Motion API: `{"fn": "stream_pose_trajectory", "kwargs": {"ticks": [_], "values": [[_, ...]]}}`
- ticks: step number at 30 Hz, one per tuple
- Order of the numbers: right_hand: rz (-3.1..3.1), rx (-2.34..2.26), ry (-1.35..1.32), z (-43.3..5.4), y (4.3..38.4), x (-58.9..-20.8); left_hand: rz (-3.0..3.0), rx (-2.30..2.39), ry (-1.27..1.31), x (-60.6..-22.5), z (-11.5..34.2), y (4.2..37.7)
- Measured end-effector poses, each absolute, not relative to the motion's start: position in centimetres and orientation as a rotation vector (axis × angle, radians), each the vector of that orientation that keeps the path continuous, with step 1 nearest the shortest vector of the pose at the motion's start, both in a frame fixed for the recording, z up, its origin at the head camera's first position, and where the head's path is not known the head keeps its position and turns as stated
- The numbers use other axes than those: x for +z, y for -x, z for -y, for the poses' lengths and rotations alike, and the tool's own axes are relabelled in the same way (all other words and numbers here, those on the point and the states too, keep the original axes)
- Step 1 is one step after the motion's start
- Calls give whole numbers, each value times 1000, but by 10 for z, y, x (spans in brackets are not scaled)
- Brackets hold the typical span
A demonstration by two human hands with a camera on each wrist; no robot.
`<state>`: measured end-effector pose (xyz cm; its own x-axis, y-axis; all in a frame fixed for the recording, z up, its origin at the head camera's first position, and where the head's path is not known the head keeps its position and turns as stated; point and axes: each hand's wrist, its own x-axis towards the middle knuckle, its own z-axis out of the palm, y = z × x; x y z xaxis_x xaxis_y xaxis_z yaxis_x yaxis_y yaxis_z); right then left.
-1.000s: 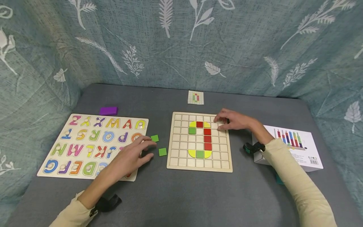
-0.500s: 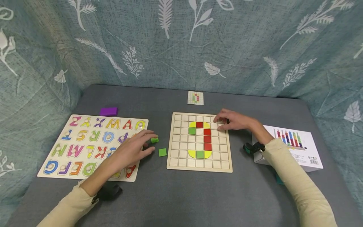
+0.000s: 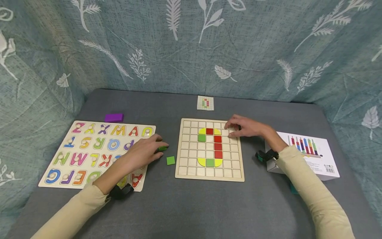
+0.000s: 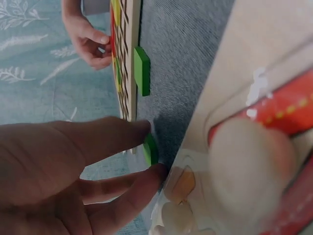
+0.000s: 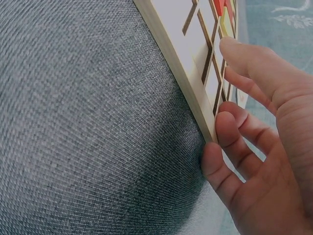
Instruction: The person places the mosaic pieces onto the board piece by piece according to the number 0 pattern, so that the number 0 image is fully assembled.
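Observation:
In the head view my left hand [image 3: 144, 149] is over the right side of the alphabet puzzle, pinching a green square tile [image 3: 162, 148] between thumb and fingertips. The left wrist view shows that tile [image 4: 150, 151] standing tilted at the fingertips. A second green square tile [image 3: 170, 160] lies flat between the hand and the wooden grid board [image 3: 188, 169]. Set in the grid are red squares [image 3: 218, 146], green squares [image 3: 210, 162] and yellow rounded corner pieces [image 3: 202, 162]. My right hand [image 3: 246, 126] rests at the board's upper right edge, fingers loosely bent, holding no piece.
A wooden alphabet puzzle [image 3: 64, 166] with knobbed letters lies at left, a purple block [image 3: 114, 118] behind it. A small pattern card [image 3: 205, 103] lies behind the board. At right, a white box [image 3: 319, 159] stands under the right forearm. A patterned curtain [image 3: 191, 59] hangs behind.
My left hand has moved slightly forward and to the right onto the farther green tile, which is now pinched and tilted. My right hand and the board stay put.

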<state>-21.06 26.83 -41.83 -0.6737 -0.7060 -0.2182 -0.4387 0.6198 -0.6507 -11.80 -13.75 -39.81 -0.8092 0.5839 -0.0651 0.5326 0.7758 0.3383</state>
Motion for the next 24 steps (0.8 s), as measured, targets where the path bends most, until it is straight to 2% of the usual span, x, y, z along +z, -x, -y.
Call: {"fn": "stream_pose_trajectory", "kwargs": {"ticks": [24], "values": [[-2391,-778,917,-268,211,-418,-2801,490,-928,-403,131,125]]}}
